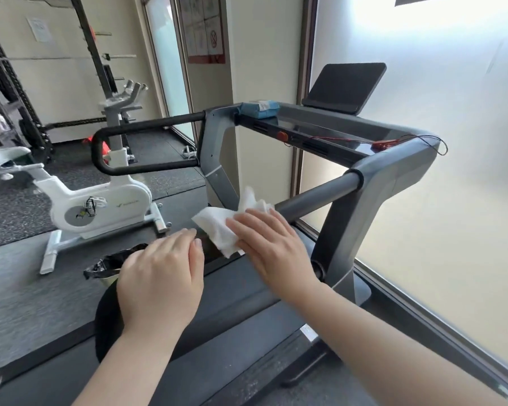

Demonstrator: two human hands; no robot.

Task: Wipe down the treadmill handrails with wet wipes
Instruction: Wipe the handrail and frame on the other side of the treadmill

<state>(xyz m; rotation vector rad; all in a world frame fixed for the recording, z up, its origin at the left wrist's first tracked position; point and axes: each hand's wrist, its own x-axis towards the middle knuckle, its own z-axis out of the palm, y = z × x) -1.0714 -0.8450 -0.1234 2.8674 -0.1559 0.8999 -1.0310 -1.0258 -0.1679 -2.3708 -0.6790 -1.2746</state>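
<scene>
Hands over near rail point(314, 197) | left hand point(159, 276) rests on it, fingers relaxed, together | right hand point(272, 244) presses wipe point(220, 227) flat on rail, fingers straight | wipe pack point(258, 109) on console point(335, 133) beyond

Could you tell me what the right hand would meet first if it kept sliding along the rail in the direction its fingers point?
The right hand, pressing the white wipe flat on the right handrail, has its fingers pointing up and left. The wipe comes first; beyond it probably the grey upright, though depth is unclear.
</scene>
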